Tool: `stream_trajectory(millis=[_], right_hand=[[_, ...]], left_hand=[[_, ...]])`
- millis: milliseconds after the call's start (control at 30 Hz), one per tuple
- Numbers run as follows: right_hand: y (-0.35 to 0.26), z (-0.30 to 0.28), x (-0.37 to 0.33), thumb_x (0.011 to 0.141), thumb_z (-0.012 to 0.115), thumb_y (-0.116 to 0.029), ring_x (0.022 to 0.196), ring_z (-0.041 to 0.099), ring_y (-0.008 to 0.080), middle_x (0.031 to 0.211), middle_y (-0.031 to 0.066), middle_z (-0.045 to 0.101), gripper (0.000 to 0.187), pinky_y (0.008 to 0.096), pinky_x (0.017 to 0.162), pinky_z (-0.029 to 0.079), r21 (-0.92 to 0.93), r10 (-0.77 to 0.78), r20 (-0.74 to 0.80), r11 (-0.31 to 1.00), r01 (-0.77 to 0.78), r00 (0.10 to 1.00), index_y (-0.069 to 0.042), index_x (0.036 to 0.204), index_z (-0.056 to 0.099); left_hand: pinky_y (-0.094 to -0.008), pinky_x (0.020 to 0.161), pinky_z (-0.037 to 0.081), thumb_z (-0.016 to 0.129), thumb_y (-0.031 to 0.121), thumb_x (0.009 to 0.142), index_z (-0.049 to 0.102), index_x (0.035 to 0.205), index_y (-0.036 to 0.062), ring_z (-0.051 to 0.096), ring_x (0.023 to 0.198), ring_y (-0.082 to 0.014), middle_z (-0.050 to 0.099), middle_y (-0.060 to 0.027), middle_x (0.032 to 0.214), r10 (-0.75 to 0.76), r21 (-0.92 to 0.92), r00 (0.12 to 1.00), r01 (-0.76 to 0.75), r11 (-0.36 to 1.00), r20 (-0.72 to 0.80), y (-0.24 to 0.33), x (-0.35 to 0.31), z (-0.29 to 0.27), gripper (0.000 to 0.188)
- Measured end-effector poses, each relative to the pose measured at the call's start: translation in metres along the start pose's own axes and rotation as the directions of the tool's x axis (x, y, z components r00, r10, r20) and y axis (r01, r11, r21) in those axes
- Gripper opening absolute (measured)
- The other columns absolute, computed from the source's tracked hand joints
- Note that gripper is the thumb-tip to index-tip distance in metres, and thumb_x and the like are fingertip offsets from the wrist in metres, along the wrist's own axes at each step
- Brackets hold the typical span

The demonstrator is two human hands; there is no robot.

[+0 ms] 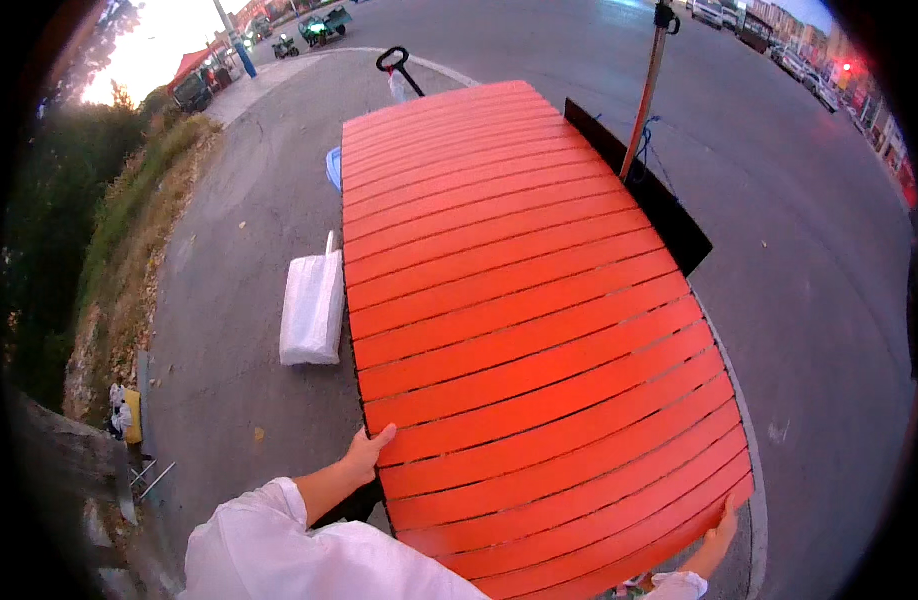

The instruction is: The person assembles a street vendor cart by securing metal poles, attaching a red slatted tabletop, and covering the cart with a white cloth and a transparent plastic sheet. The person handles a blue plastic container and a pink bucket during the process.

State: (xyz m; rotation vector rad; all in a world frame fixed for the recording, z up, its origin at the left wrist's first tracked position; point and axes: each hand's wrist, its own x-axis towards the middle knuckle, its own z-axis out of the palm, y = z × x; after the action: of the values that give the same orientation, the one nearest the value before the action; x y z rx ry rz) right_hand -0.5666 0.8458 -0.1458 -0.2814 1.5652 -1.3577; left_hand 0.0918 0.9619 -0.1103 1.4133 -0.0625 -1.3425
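A long orange slatted tabletop [539, 330] stretches away in front of me, its narrow strips running crosswise with dark gaps between them. My left hand [367, 455] grips its left edge near the close end, thumb on top and fingers hidden below. At the close right corner, my right hand [721, 530] holds the edge; part of that hand is hidden by the slats. What supports the tabletop cannot be seen.
A white bag [314, 308] stands on the pavement to the left. Beyond the far end rises a black looped handle [392, 62]. On the right are a black panel [669, 210] and an upright pole [646, 95]. A curb, road and parked vehicles lie farther out.
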Motion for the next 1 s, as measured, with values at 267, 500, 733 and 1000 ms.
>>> stream_trajectory(millis=[267, 500, 733, 1000], right_hand=[[0.138, 0.095, -0.184, 0.087, 0.047, -0.026, 0.115, 0.042, 0.0422, 0.132, 0.0236, 0.040, 0.052, 0.0536, 0.091, 0.033, -0.936, -0.418, 0.291, -0.308, 0.167, 0.861, -0.002, 0.132, 0.037], [0.258, 0.183, -0.427, 0.086, 0.042, -0.035, 0.131, 0.030, 0.0308, 0.141, 0.0148, 0.033, 0.058, 0.0487, 0.102, 0.023, -0.892, -0.500, 0.364, -0.429, 0.140, 0.786, -0.006, 0.136, 0.034], [0.245, 0.213, -0.425, 0.090, 0.039, -0.037, 0.132, 0.027, 0.0319, 0.142, 0.0137, 0.031, 0.057, 0.0487, 0.103, 0.023, -0.935, -0.464, 0.212, -0.351, 0.041, 0.860, -0.006, 0.137, 0.031], [0.257, 0.417, -0.349, 0.093, 0.037, -0.043, 0.135, 0.020, 0.0337, 0.146, 0.0205, 0.017, 0.066, 0.0549, 0.102, 0.022, -0.976, -0.463, -0.068, -0.153, -0.155, 0.884, -0.001, 0.141, 0.019]], left_hand=[[-0.0425, 0.091, 0.045, 0.068, 0.023, 0.082, 0.040, 0.124, 0.0071, 0.051, 0.110, -0.0227, 0.051, -0.0083, 0.122, -0.057, 0.061, 0.998, 0.056, 0.997, 0.018, 0.006, 0.006, -0.016, 0.052], [-0.0399, 0.096, 0.040, 0.069, 0.025, 0.082, 0.037, 0.127, 0.0010, 0.048, 0.114, -0.0244, 0.049, -0.0106, 0.124, -0.041, 0.152, 0.999, 0.042, 0.988, -0.011, 0.075, 0.076, -0.017, 0.061], [-0.0357, 0.094, 0.041, 0.065, 0.027, 0.084, 0.039, 0.125, -0.0010, 0.050, 0.111, -0.0234, 0.051, -0.0133, 0.122, 0.172, 0.083, 0.974, -0.185, 0.979, 0.145, 0.151, 0.197, -0.051, 0.057], [-0.0360, 0.095, 0.039, 0.059, 0.034, 0.086, 0.035, 0.128, -0.0039, 0.049, 0.113, -0.0286, 0.050, -0.0190, 0.124, 0.361, 0.395, 0.931, -0.315, 0.863, -0.046, 0.266, 0.376, -0.055, 0.061]])
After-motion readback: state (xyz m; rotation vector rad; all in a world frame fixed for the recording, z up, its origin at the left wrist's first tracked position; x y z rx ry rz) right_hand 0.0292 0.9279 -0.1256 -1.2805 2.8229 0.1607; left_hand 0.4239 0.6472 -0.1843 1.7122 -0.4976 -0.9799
